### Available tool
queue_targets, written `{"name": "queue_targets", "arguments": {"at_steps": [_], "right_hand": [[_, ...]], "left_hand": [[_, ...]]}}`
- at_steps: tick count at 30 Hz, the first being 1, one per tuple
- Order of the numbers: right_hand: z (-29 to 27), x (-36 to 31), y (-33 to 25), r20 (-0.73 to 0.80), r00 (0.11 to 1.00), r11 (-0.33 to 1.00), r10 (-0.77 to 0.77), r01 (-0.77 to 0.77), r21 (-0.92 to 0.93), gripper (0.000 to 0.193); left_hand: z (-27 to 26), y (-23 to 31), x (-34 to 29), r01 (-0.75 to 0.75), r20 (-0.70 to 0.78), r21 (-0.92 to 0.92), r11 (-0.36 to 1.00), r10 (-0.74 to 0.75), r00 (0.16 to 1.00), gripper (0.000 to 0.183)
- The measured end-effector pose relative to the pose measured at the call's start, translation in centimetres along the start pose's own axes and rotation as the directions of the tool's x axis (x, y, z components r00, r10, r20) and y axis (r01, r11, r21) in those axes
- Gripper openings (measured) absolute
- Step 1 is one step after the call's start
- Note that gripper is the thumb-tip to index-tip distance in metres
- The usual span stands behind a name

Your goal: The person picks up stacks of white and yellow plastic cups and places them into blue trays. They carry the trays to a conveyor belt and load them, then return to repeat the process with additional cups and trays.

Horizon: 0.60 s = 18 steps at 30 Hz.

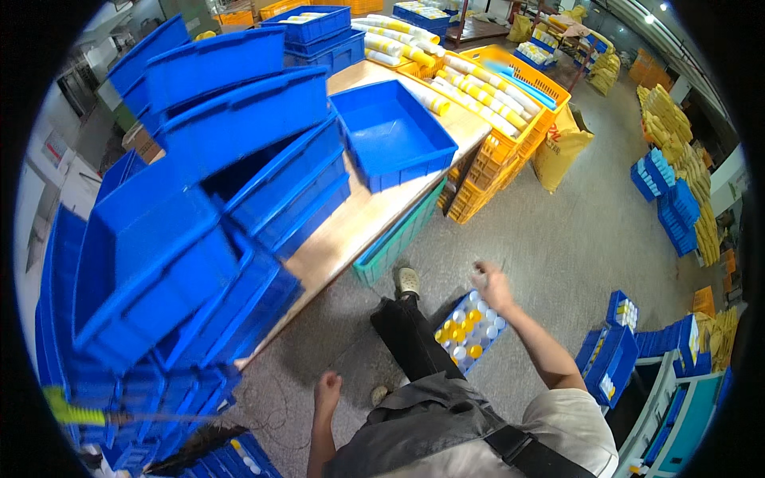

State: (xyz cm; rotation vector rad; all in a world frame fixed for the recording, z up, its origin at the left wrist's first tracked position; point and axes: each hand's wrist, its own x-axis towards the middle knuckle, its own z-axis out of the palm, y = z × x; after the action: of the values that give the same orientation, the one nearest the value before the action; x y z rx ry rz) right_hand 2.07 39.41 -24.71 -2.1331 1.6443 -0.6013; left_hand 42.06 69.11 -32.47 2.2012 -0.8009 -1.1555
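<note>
My left hand hangs low in front of me, fingers curled in; whatever is inside them, if anything, is hidden. Further forward on the right, my right hand is held out with fingers bent and slightly blurred. I cannot make out what they hold. Just beneath that hand, a blue crate packed with round white and yellow pieces stands on the floor beside my leg. Neither hand visibly touches the crate. An open blue bin with a bare bottom sits on the wooden table, away from both hands.
Tall stacks of blue bins crowd the left side. Orange crates with white and yellow tubes stand beyond the table, next to a yellow sack. A green crate sits below the table edge. More blue crates line the right.
</note>
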Motion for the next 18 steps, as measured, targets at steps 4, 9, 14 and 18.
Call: {"name": "queue_targets", "arguments": {"at_steps": [4,9,14,18], "right_hand": [[-3.5,17.4,4.0,-0.246,0.969,1.000,-0.004,-0.003,-0.028,0.032],[-1.9,43.0,5.4,-0.331,0.922,0.978,-0.200,0.169,-0.120,0.042],[2.7,59.4,5.3,-0.288,0.931,0.945,-0.223,0.133,-0.300,0.067],[4.3,65.5,6.2,0.040,0.998,0.979,0.052,-0.043,-0.199,0.080]], "left_hand": [[3.4,22.4,7.5,-0.510,-0.048,-0.052,0.859,0.508,0.860,0.032],[8.0,42.4,17.7,-0.759,-0.142,0.401,0.512,0.854,0.501,0.042],[12.7,48.1,25.8,-0.797,0.144,0.488,0.355,0.868,0.475,0.047],[15.4,51.0,26.5,-0.838,0.237,0.400,0.371,0.842,0.485,0.031]]}}
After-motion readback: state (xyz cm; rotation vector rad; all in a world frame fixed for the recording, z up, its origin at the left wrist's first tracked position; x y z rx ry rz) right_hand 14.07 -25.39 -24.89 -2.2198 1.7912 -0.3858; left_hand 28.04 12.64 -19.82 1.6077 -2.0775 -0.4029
